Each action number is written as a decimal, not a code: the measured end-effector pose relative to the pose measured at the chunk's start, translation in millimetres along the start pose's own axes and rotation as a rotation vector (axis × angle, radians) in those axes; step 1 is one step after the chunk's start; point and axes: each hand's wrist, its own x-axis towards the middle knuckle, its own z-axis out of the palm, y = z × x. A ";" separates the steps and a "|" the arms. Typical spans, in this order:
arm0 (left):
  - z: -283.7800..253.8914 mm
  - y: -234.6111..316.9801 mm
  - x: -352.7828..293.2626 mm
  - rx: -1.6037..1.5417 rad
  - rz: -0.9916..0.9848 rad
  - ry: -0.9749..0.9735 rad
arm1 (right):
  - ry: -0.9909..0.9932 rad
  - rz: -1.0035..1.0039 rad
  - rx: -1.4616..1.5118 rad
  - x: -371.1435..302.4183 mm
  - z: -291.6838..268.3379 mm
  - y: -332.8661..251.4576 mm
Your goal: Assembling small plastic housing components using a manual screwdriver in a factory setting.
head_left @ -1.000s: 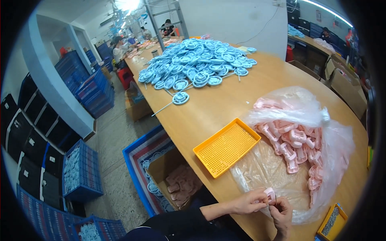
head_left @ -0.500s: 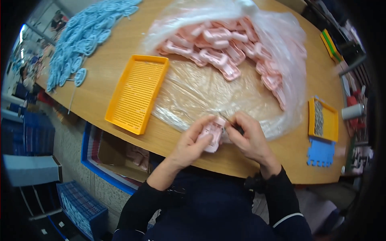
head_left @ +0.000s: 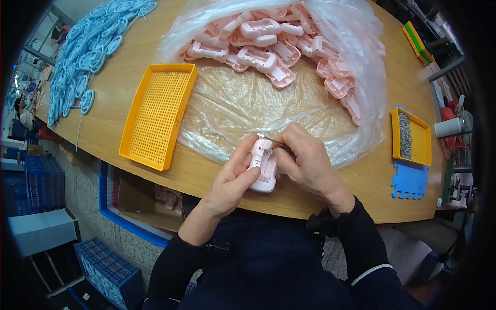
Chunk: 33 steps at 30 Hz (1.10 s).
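Observation:
A pale pink plastic casing [head_left: 267, 176] with an oblong recess is gripped in my left hand [head_left: 230, 182], its thumb pressed on the casing's edge. My right hand [head_left: 311, 164] is closed on a thin dark metal tool [head_left: 270, 138], which looks like tweezers. The tool reaches across the casing's far end, and the right fingers lie close beside the casing. Beyond both hands, a pile of similar pink casings [head_left: 258, 59] rests in a clear plastic bag [head_left: 227, 111], its near part spread flat over the table.
A yellow perforated tray [head_left: 157, 119] lies left of the bag. Blue plastic parts [head_left: 82, 59] are heaped at the far left. On the right, a small yellow tray [head_left: 421, 139] holds small metal pieces, near a blue foam mat [head_left: 409, 181]. Below the table's left edge stands a blue-rimmed crate [head_left: 106, 199].
The casing has been turned so its recess faces up more plainly. The tool now lies across its far end. The whole view has shifted slightly.

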 end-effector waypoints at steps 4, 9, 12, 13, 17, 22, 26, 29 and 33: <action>2.0 1.1 1.5 0.003 -0.002 0.035 | -0.018 -0.010 -0.070 -0.8 1.6 -0.2; 4.1 3.0 0.9 0.014 0.003 0.045 | 0.044 -0.029 -0.158 -1.8 8.4 -6.0; 4.8 4.0 0.1 -0.058 -0.020 0.055 | 0.051 -0.049 -0.165 -4.7 8.3 -5.5; 4.3 3.9 -0.5 -0.073 -0.030 0.071 | 0.050 -0.049 -0.165 -5.2 8.2 -4.7; 7.7 4.0 -2.3 -0.088 -0.013 0.090 | 0.067 0.008 -0.042 -6.7 7.1 -0.1; 8.1 1.9 -3.8 -0.075 -0.014 0.070 | 0.061 0.019 -0.001 -5.5 4.2 -3.4; 6.0 1.7 -6.3 -0.076 -0.041 0.067 | 0.053 -0.052 -0.124 -6.6 5.9 -7.2; 6.5 1.4 -7.8 -0.091 -0.038 0.064 | 0.071 -0.051 -0.105 -9.2 6.7 -6.9; 6.6 2.1 -8.3 -0.044 -0.026 0.040 | 0.093 0.080 0.057 -8.9 4.7 -11.1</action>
